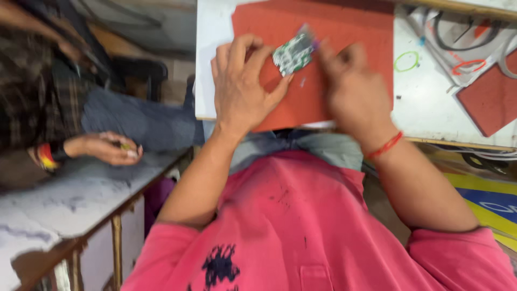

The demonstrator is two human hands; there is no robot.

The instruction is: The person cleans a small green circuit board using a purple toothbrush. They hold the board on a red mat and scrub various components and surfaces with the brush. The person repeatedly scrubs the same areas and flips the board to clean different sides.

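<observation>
Pinched between left hand (240, 86) and right hand (353, 89): green circuit board (293, 53) over red mat (344, 32).

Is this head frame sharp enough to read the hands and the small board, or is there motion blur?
Head view: right hand smeared by motion blur; left hand sharper, fingers at the green circuit board, whose detail is soft; red mat evenly lit, no glare.

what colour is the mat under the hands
Red-orange mat, seen in the head view.
</observation>
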